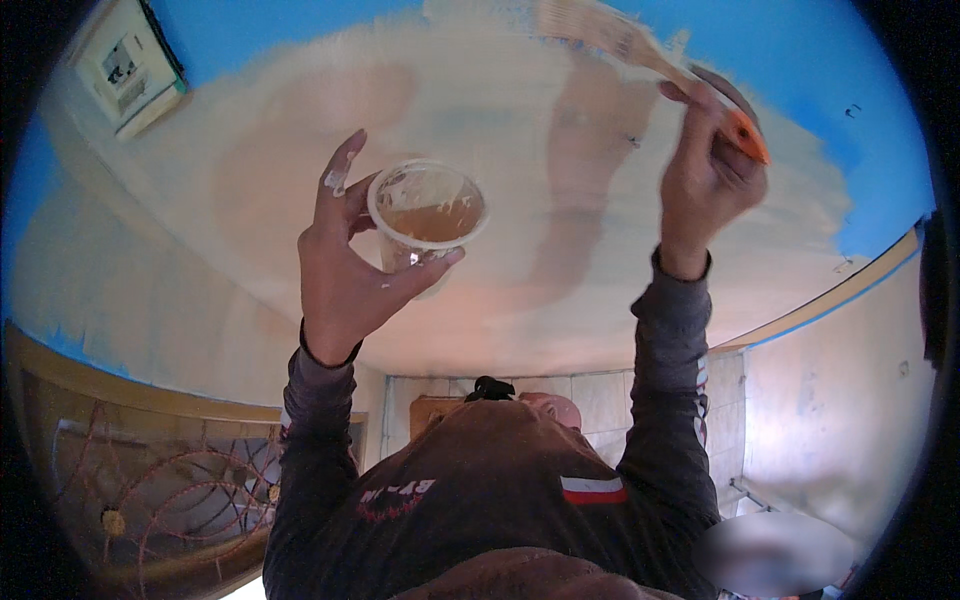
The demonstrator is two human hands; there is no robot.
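Observation:
My left hand (340, 270) is closed round a clear plastic cup (428, 244), thumb on the near side and index finger raised. Beige paint (432, 220) lies inside the cup, and streaks of it cling to the inner wall. Pale paint also smears that index finger. At the upper right, my right hand (705, 195) grips a paintbrush (610, 35) with an orange handle end. Its broad bristles, slightly blurred, appear to touch the wall (480, 330) near the top. Beige paint covers the wall's middle in uneven patches, while bright blue remains around it.
A white box (125, 75) is mounted on the wall at the upper left. Down at the lower left is an opening with a curly metal grille (180, 490). Pale tiles (600, 395) show beyond my body. A blurred round patch (775, 555) sits at the lower right.

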